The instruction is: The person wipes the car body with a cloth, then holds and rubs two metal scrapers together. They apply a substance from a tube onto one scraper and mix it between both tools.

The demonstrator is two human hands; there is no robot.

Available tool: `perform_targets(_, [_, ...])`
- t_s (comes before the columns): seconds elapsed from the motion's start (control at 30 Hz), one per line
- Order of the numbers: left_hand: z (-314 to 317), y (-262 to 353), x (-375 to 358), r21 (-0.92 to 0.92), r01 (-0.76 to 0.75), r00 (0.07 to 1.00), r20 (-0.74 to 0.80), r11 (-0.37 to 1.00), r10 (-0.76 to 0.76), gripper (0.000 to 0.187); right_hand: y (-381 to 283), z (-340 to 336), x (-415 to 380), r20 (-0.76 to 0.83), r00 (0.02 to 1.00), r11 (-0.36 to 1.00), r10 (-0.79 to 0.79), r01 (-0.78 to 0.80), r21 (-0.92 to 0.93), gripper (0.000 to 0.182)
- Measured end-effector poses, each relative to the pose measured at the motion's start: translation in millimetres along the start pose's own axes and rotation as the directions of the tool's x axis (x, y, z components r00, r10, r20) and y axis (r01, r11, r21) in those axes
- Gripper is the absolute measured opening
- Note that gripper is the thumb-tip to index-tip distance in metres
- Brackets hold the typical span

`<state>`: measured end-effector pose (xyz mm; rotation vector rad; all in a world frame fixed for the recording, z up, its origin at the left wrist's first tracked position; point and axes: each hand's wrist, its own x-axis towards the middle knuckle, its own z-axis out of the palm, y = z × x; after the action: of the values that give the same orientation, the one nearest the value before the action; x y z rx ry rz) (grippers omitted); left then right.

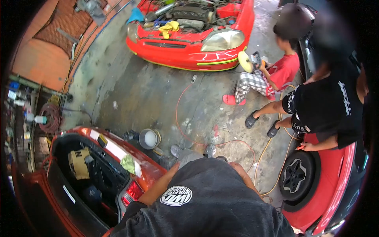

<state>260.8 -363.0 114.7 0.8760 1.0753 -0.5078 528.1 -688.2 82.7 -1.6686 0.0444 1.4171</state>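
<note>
My left hand (173, 170) is low beside my left hip, close to the orange car's rear corner (152, 165); the shirt (221, 197) partly hides it and its fingers cannot be made out. On the other side, my right hand (237, 167) is down by my right hip, its fingers also not discernible. A small dark object (222, 158) shows beside it, too unclear to name. Below the shirt hem are my grey shoes (176, 150) on the concrete floor. Left of them stands a bucket (149, 139) with pale contents.
A red car (173, 53) has its engine bay open ahead. A seated person (285, 71) holds a polisher (245, 61) near its bumper. Another person (331, 106) stands at right by a wheel (297, 174). Hoses (177, 114) cross the floor. An open trunk (103, 173) is at left.
</note>
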Motion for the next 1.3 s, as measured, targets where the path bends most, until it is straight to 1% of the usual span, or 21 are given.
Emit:
perform_targets(0.03, [3, 2, -14, -0.140, 0.058, 0.998, 0.040, 0.989, -0.052, 0.059, -26, 3, -23, 0.021, 0.999, 0.997, 0.050, -0.051, 0.054, 0.040])
perform_targets(0.1, [8, 5, -42, -0.322, 0.153, 0.987, 0.097, 0.934, -0.128, 0.062, -26, -4, -38, -0.039, 0.999, 0.999, -0.036, 0.036, 0.013, 0.038])
perform_targets(0.13, [8, 6, -54, -0.346, 0.166, 0.985, 0.091, 0.923, -0.144, 0.064, -22, -8, -45, -0.062, 0.995, 0.997, -0.076, 0.076, -0.010, 0.037])
perform_targets(0.2, [5, 0, -69, -0.340, 0.144, 0.990, 0.051, 0.929, -0.135, 0.068, -12, -23, -58, -0.015, 0.981, 0.966, -0.193, 0.187, -0.181, 0.035])
perform_targets(0.23, [2, -5, -74, -0.292, 0.111, 0.993, 0.004, 0.950, -0.115, 0.070, -7, -35, -62, 0.025, 0.968, 0.933, -0.249, 0.247, -0.263, 0.034])
perform_targets(0.3, [-18, -43, -66, -0.086, -0.077, 0.990, -0.121, 0.993, 0.066, 0.070, 33, -63, -46, 0.027, 0.982, 0.975, -0.187, 0.189, -0.117, 0.034])
perform_targets(0.33, [-27, -47, -66, 0.120, -0.207, 0.957, -0.182, 0.971, 0.227, 0.071, 33, -67, -48, 0.008, 0.982, 0.979, -0.189, 0.189, -0.081, 0.032])
perform_targets(0.4, [-18, -34, -96, 0.396, -0.129, 0.861, -0.410, 0.909, 0.301, 0.024, 31, -76, -53, -0.029, 0.981, 0.981, -0.194, 0.193, -0.007, 0.029])
perform_targets(0.43, [-15, -28, -115, 0.554, -0.085, 0.839, -0.408, 0.828, 0.360, 0.025, 25, -80, -63, -0.062, 0.964, 0.966, -0.257, 0.258, 0.005, 0.029])
perform_targets(0.47, [-12, -22, -136, 0.695, -0.030, 0.819, -0.395, 0.718, 0.417, 0.027, 23, -77, -62, -0.124, 0.923, 0.931, -0.365, 0.360, -0.063, 0.037])
perform_targets(0.5, [-7, -20, -158, 0.728, 0.012, 0.882, -0.331, 0.686, 0.336, 0.028, 23, -75, -61, -0.185, 0.865, 0.884, -0.466, 0.445, -0.144, 0.048])
perform_targets(0.57, [8, -23, -177, 0.692, 0.101, 0.968, -0.235, 0.714, 0.090, 0.034, 4, -58, -78, -0.111, 0.903, 0.903, -0.414, 0.392, -0.176, 0.046])
perform_targets(0.6, [16, -31, -183, 0.680, 0.145, 0.984, -0.174, 0.719, -0.034, 0.037, -8, -48, -81, -0.083, 0.906, 0.898, -0.415, 0.393, -0.199, 0.046])
perform_targets(0.63, [14, -76, -163, 0.655, -0.012, 0.992, -0.085, 0.756, 0.090, 0.037, -19, -38, -83, -0.054, 0.906, 0.890, -0.421, 0.400, -0.218, 0.045])
perform_targets(0.67, [15, -132, -128, 0.385, -0.120, 0.983, -0.080, 0.915, 0.163, 0.038, -29, -30, -84, -0.035, 0.902, 0.882, -0.430, 0.411, -0.232, 0.045])
perform_targets(0.7, [16, -185, -95, 0.078, -0.229, 0.969, -0.075, 0.970, 0.235, 0.038, -37, -22, -84, -0.017, 0.899, 0.874, -0.437, 0.420, -0.244, 0.045])
perform_targets(0.73, [20, -181, -98, 0.015, -0.157, 0.987, -0.031, 0.987, 0.158, 0.038, -45, -17, -84, 0.001, 0.894, 0.865, -0.447, 0.433, -0.254, 0.044])
perform_targets(0.77, [23, -161, -108, 0.012, -0.075, 0.997, 0.009, 0.997, 0.075, 0.038, -52, -13, -84, 0.012, 0.888, 0.855, -0.459, 0.446, -0.265, 0.044])
perform_targets(0.83, [27, -134, -121, 0.012, 0.001, 0.998, 0.061, 1.000, -0.002, 0.037, -66, -9, -82, 0.030, 0.875, 0.836, -0.482, 0.470, -0.283, 0.044])
perform_targets(1.03, [28, -122, -131, 0.022, 0.001, 0.999, 0.047, 1.000, -0.002, 0.036, -101, -21, -88, -0.022, 0.828, 0.786, -0.561, 0.524, -0.329, 0.042])
perform_targets(1.3, [40, -127, -129, 0.060, -0.011, 1.000, -0.013, 0.998, 0.012, 0.035, -139, -50, -105, -0.212, 0.705, 0.721, -0.676, 0.576, -0.386, 0.040])
